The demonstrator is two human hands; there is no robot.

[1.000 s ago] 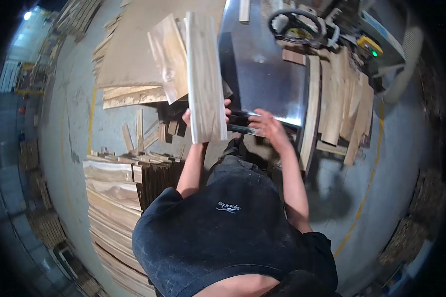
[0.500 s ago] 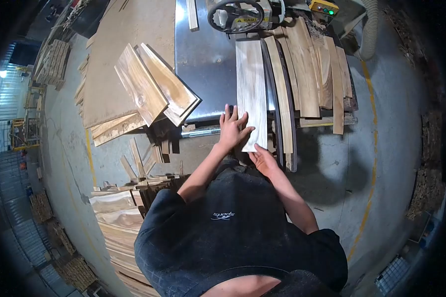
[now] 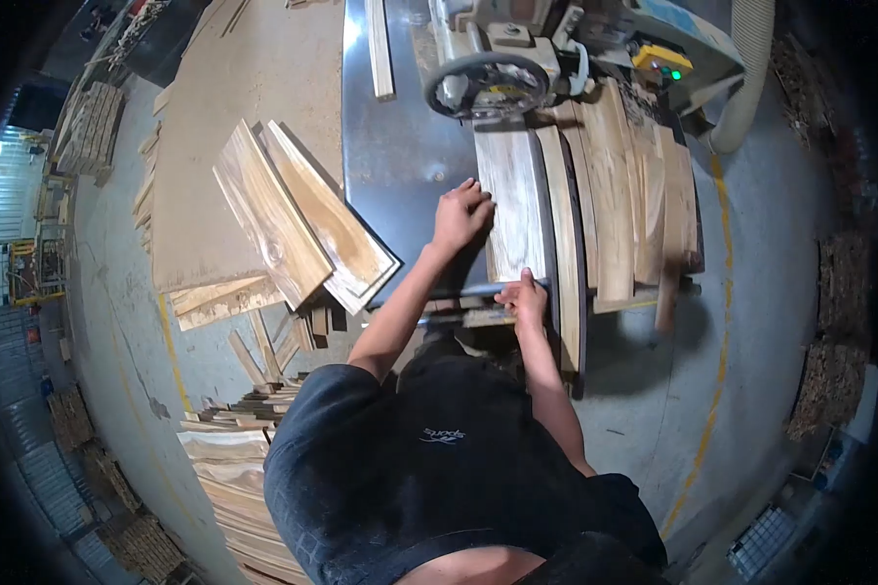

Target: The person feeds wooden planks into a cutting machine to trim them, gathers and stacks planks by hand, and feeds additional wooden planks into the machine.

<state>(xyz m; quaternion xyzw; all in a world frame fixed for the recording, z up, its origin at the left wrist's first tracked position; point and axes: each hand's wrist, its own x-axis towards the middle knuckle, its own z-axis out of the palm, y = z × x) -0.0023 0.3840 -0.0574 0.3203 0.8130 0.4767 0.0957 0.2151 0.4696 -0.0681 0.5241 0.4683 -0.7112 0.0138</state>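
A pale, grey-streaked wooden board [image 3: 513,210] lies lengthwise on the metal machine table [image 3: 400,166], its far end under the machine head. My left hand [image 3: 461,216] is at the board's left edge, fingers curled and bunched against that side, not wrapped round it. At the board's near end is my right hand [image 3: 524,297], with the thumb up at the end face and the other fingers curled lower down. Beside the board on the right runs a dark guide rail [image 3: 548,229].
A black handwheel [image 3: 488,88] and a yellow control box [image 3: 661,60] with a green light are on the machine. Long wooden strips [image 3: 610,185] lie to the right. Two boards [image 3: 268,214] rest at the left, partly over the table edge. Stacked wood [image 3: 229,478] stands near my left side.
The board has slid forward, farther under the machine head. My left hand has gone from spread fingers on the board to curled fingers at its left edge. My right hand stays at the near end.
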